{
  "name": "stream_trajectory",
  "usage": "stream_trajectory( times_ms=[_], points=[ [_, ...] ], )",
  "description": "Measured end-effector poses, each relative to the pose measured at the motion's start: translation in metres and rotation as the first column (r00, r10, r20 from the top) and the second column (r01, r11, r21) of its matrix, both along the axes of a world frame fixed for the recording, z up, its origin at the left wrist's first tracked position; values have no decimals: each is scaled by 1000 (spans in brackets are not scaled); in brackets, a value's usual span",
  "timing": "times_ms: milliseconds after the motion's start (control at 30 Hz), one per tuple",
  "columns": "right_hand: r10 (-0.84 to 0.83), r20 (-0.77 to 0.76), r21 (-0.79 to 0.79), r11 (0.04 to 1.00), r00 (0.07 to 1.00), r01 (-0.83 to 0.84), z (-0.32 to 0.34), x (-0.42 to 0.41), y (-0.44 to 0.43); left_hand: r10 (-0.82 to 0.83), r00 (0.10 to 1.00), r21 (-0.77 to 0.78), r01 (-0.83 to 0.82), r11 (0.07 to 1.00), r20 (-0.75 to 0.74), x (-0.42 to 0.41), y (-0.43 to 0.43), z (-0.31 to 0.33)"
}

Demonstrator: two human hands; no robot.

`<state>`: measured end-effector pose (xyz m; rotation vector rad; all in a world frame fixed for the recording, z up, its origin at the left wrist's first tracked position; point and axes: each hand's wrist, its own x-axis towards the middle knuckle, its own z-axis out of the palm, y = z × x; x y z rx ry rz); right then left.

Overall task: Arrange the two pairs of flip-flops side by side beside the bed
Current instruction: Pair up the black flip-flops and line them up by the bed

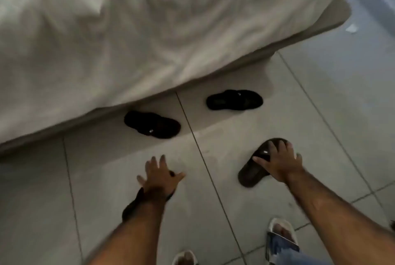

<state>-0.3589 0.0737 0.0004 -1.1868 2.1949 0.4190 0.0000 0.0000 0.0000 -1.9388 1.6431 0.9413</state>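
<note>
- Bed point(149, 29) with rumpled white cover fills the upper left; its edge runs diagonally from lower left to upper right above a pale tiled floor point(320, 115).
- Black flip-flop A point(152, 124) lies on the floor just beside the bed edge, left of a tile joint, long axis tilted down to the right; small bright tag on its strap.
- Black flip-flop B point(234, 100) lies right of that joint, near the bed edge, roughly level across the view. A and B are apart, not aligned.
- Brown flip-flop C point(252, 170) lies further from the bed, angled with one end toward the upper right.
- Right hand point(277, 164) rests on top of C; fingers spread over its strap end, thumb to the left. Cannot tell whether they actually clamp it.
- Left hand point(159, 176) is motion-blurred, fingers apart, palm down over dark flip-flop D point(131, 206), which shows only partly beneath the wrist and forearm. Grip not discernible.
- Person's feet in pale sandals point(282, 237) at the bottom edge, with a blue denim hem on the right one.
- Small white scrap point(351, 28) on the floor at far right, well apart from the footwear.
</note>
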Motion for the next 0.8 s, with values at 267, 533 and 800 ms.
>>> stream_trajectory(
  times_ms=[267, 533, 800],
  points=[
    [-173, -10, -67, 983, 985, 172, -149, -14, 25, 552, 812, -48, -554, 831, 189, 1, 40, -151],
    [-189, -112, -261, 953, 975, 155, -181, -6, 29, 435, 883, -218, -396, 892, 174, -64, 28, -188],
    [-47, -91, -421, 907, 995, 4, -177, -28, -38, 141, 987, -366, -104, 925, 76, -158, 15, -193]
  ],
)
